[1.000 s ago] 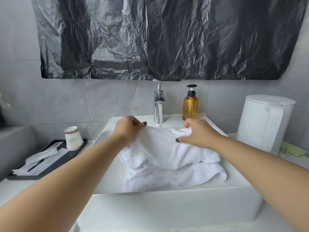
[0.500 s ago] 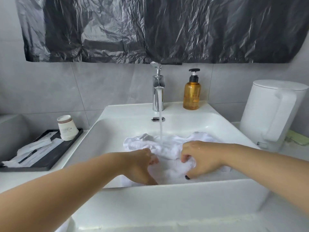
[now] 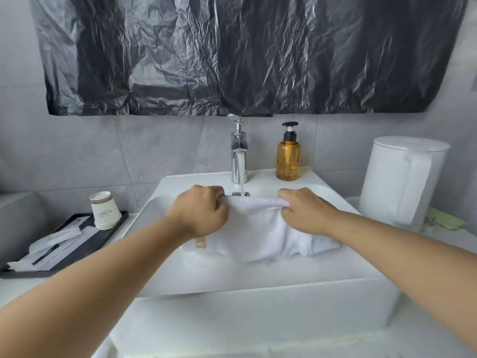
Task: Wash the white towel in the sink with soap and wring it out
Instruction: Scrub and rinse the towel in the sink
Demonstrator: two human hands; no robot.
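White terry towel (image 3: 258, 228) hangs toward six o'clock from my grip, top edge stretched nine-to-three under the running chrome tap (image 3: 239, 151); left hand (image 3: 198, 213) and right hand (image 3: 304, 213) both pinch it.

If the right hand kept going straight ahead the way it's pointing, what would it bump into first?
Probably the back wall of the sink, below the amber soap bottle. The right hand, gripping the towel, points there, though depth is hard to judge.
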